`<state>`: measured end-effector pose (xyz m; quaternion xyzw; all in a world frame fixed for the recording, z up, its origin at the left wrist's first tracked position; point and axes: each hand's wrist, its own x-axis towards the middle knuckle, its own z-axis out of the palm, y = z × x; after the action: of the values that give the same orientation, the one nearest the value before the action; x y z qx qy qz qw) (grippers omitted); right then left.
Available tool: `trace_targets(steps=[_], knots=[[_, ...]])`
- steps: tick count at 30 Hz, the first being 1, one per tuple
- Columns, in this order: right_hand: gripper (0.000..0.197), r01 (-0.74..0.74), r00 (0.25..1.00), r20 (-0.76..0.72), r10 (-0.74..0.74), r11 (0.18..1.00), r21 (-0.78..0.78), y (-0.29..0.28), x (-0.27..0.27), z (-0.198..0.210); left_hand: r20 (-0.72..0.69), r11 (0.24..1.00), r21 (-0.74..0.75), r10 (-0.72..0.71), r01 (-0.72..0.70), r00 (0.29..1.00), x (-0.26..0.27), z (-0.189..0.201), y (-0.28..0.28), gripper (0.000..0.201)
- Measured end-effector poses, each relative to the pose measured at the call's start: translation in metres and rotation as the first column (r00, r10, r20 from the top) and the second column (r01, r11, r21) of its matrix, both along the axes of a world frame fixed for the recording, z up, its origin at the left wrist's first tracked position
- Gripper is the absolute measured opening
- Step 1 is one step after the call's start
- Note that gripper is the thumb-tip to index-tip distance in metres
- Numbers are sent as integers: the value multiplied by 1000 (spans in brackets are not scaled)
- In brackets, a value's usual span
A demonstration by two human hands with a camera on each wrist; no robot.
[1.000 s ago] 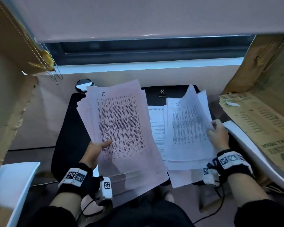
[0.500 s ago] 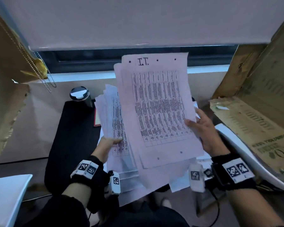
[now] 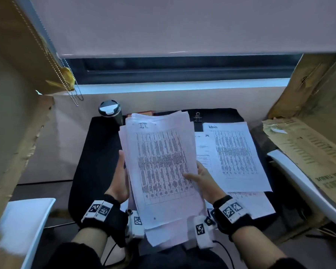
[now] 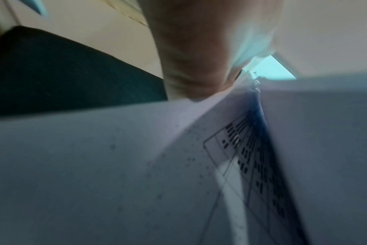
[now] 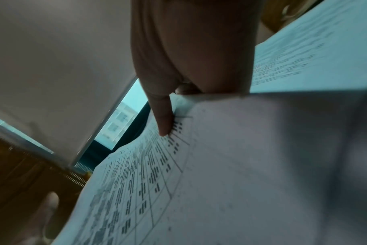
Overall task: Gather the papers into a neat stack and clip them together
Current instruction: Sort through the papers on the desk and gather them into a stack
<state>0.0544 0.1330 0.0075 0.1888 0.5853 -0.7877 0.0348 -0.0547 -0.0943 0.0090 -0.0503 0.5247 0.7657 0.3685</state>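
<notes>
Seen from the head camera, both hands hold a loose stack of papers (image 3: pixel 161 171) tilted up above a black desk (image 3: pixel 93 162); the left hand (image 3: pixel 119 179) lies flat along the stack's left edge with straight fingers, its grip open, and the right hand (image 3: pixel 204 181) grips the right edge, thumb pressed on the printed top sheet. To the right of the stack, more sheets (image 3: pixel 239 158) lie flat on the desk; just beyond its far right corner stands a binder clip (image 3: pixel 197 117); beyond its far left corner stands a lidded cup (image 3: pixel 110 111).
</notes>
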Motion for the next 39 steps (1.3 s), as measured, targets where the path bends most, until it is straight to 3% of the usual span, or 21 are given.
trace_targets(steps=[3,4,7,9,10,11,13,15,17,19,21,23,27,31,34,36,39], knots=[[48,-77,996,-28,79,996,53,-16,-7,6,-78,979,-199,-60,43,995,1,-1,-10,45],[47,-105,994,-26,108,992,71,-21,-10,6,-145,959,-283,-41,-2,989,1,-2,-11,35],[42,-186,982,29,184,975,121,-20,-17,4,-205,936,-322,76,-141,976,0,-2,-16,36],[54,-131,984,147,100,968,214,-6,-20,-6,-204,929,-307,147,-206,968,-1,-2,-23,42],[61,-44,976,218,-29,945,325,4,-19,-12,-201,927,-290,185,-239,962,-1,-2,-28,39],[65,29,943,276,-186,871,490,16,-17,-22,-201,926,-257,228,-276,953,-1,-3,-34,32],[73,-20,823,377,-425,641,767,39,-8,-39,-206,927,-211,268,-311,941,1,-2,-47,27],[86,-166,723,464,-512,522,836,51,1,-49,-217,926,-186,287,-329,933,6,0,-62,37],[99,-266,686,514,-515,480,836,52,4,-49,-195,931,-130,314,-342,929,7,-5,-77,65],[104,-259,690,524,-500,505,823,52,0,-52,-178,930,-98,333,-354,926,8,-9,-86,83],[107,-209,691,529,-492,565,798,54,-5,-56,-171,922,-87,360,-378,917,12,-8,-87,80],[98,-117,706,506,-495,623,774,62,-7,-60,-176,918,-91,366,-385,914,14,-8,-88,75],[17,142,827,334,-452,744,653,70,-5,-58,-143,902,-113,399,-416,906,17,-10,-88,79],[15,327,901,190,-390,898,293,58,-15,-37,-10,907,-63,418,-417,909,20,-9,-88,33],[3,276,947,162,-279,960,40,32,-20,-14,28,921,28,387,-388,922,21,-12,-96,37],[9,177,963,201,-178,984,20,12,-20,-9,36,913,47,404,-406,914,18,-16,-106,38],[7,46,942,324,-86,990,130,-16,-17,-24,63,920,11,390,-392,918,17,-18,-117,29]])
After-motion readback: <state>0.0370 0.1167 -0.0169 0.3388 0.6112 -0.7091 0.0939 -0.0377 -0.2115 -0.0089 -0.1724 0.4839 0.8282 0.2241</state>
